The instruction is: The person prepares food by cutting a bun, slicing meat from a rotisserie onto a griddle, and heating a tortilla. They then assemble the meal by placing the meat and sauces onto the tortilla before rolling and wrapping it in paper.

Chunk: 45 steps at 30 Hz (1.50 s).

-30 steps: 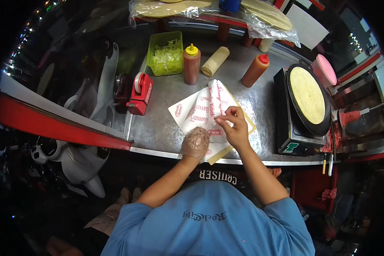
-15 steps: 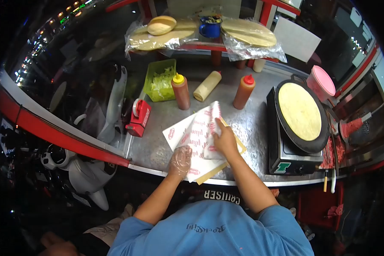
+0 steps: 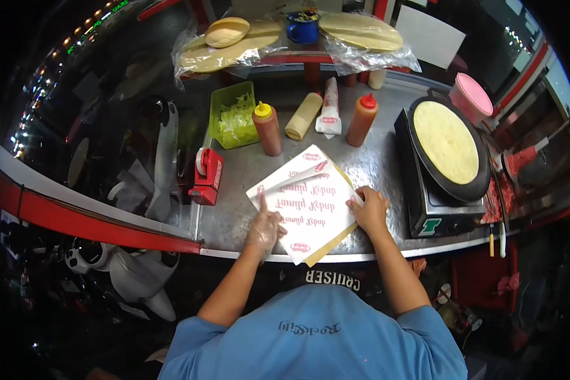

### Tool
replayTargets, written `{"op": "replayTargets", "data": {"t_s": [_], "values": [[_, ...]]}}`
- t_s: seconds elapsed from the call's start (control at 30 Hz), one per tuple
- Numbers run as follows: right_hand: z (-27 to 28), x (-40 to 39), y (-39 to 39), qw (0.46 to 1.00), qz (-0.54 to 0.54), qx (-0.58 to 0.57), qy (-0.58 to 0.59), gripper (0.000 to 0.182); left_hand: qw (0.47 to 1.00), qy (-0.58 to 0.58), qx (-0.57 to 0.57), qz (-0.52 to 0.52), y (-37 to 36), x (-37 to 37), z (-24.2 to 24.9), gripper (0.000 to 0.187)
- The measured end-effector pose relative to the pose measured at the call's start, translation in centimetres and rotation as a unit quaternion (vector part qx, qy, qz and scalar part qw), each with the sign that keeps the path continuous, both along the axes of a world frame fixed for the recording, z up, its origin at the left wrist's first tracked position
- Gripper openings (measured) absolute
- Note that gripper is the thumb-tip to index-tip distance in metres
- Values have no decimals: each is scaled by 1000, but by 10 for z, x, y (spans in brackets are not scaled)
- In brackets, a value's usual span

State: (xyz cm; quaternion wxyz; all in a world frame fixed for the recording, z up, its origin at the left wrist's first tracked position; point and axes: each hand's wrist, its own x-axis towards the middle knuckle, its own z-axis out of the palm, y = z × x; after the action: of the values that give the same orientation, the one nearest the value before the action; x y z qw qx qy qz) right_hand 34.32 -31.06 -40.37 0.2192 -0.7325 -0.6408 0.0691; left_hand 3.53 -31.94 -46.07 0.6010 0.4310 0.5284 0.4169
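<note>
Printed white wrapping paper (image 3: pixel 313 206) lies in a stack on the metal counter, its upper left part lifted in a curl. Brown paper (image 3: pixel 335 248) peeks out beneath it. My left hand (image 3: pixel 266 233), in a clear plastic glove, rests at the left edge of the paper with index finger and thumb stretched apart. At the right corner, the bare fingers of my right hand (image 3: pixel 370 210) pinch the sheet. Beyond the paper, a kebab roll wrapped in printed paper (image 3: pixel 329 111) lies beside an unwrapped roll (image 3: pixel 303 116).
A yellow-capped sauce bottle (image 3: pixel 268 132) and a red-capped one (image 3: pixel 362 120) flank the rolls. Shredded lettuce fills a green tub (image 3: pixel 216 117). A red tape dispenser (image 3: pixel 206 177) stands left; a flatbread (image 3: pixel 446 140) sits on a black griddle (image 3: pixel 481 190) right.
My right hand has let go of the wrapped roll, which now lies beside the unwrapped one, and has moved to the paper's right corner. My left hand has shifted slightly along the paper.
</note>
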Motion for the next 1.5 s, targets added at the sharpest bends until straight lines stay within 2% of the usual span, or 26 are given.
{"op": "replayTargets", "data": {"t_s": [0.03, 0.07, 0.13, 0.2, 0.27, 0.33, 0.37, 0.43, 0.47, 0.5, 0.53, 0.57, 0.6, 0.67, 0.8, 1.0, 1.07, 1.1, 1.17, 1.2, 1.27, 1.3, 1.4, 1.43, 1.47, 1.5], "values": [[-2, 2, 5, 999, 4, -16, 50, 40, 998, 31, -54, -18, 8, -3, 15, 81], [-2, 3, 10, 999, 0, -18, 50, 40, 995, -14, -95, -15, 13, -9, 18, 83], [0, -1, 18, 973, -46, -3, 226, 34, 994, -29, -105, -24, 21, -14, 22, 86], [8, -2, 16, 976, -29, 39, 210, 27, 995, -12, -86, -40, 26, -21, 10, 88], [7, 7, 15, 998, 36, 49, 27, 25, 996, 7, -67, -55, 23, -22, 6, 90], [-5, 26, 16, 998, 50, 47, 4, 25, 974, 225, 26, -24, 15, -13, 23, 97], [-9, 33, 16, 997, 65, 44, -18, 25, 974, 224, 26, -23, 11, -8, 38, 97], [-3, 39, 7, 995, 17, 69, -73, 26, 912, 395, 62, -91, 5, -2, 68, 100], [5, 40, 2, 987, -31, 95, -127, 27, 913, 393, 62, -87, 4, -2, 56, 100], [17, 34, -3, 980, -41, 124, -150, 34, 877, 449, 141, -97, 1, -2, 40, 98], [25, 25, -6, 980, -37, 126, -150, 34, 831, 500, 218, -106, 1, -3, 24, 98], [30, 14, -10, 983, 38, 137, -114, 38, 827, 516, 160, -153, 2, -1, 39, 98], [31, 4, -13, 980, 112, 147, -77, 43, 827, 517, 159, -152, 6, 0, 42, 98], [25, -17, -16, 972, 208, 17, -103, 51, 868, 476, 79, -119, 11, 3, 46, 101], [-7, -33, 8, 980, 153, 69, -107, 65, 893, 434, 107, -48, 9, 11, 52, 104], [8, -28, 5, 984, 135, -30, -109, 75, 884, 459, 79, -38, 5, 16, 56, 110], [2, -22, 4, 976, 182, -23, -117, 76, 890, 433, 128, 55, 4, 20, 43, 104], [4, -21, 4, 973, 191, -46, -121, 79, 890, 433, 129, 57, -1, 25, 58, 104], [4, -19, 4, 972, 196, -41, -125, 80, 847, 442, 280, 97, -9, 40, 88, 84], [5, -19, 4, 970, 201, -42, -129, 82, 846, 442, 282, 96, -7, 48, 93, 84], [4, -17, 3, 969, 205, -47, -127, 81, 756, 481, 442, -44, 0, 67, 99, 61], [3, -18, 4, 970, 206, -38, -127, 79, 752, 481, 428, -141, 17, 78, 89, 52], [-5, -16, 4, 975, 198, -2, -103, 76, 756, 521, 296, -264, 62, 100, 54, 57], [-8, -14, 10, 979, 187, 28, -77, 75, 754, 521, 301, -264, 71, 102, 38, 57], [-14, -7, 26, 979, 183, 35, -80, 75, 715, 554, 344, -253, 82, 105, 22, 63], [-21, 4, 49, 988, 111, 105, 35, 79, 673, 584, 385, -242, 90, 109, 16, 70]]}}
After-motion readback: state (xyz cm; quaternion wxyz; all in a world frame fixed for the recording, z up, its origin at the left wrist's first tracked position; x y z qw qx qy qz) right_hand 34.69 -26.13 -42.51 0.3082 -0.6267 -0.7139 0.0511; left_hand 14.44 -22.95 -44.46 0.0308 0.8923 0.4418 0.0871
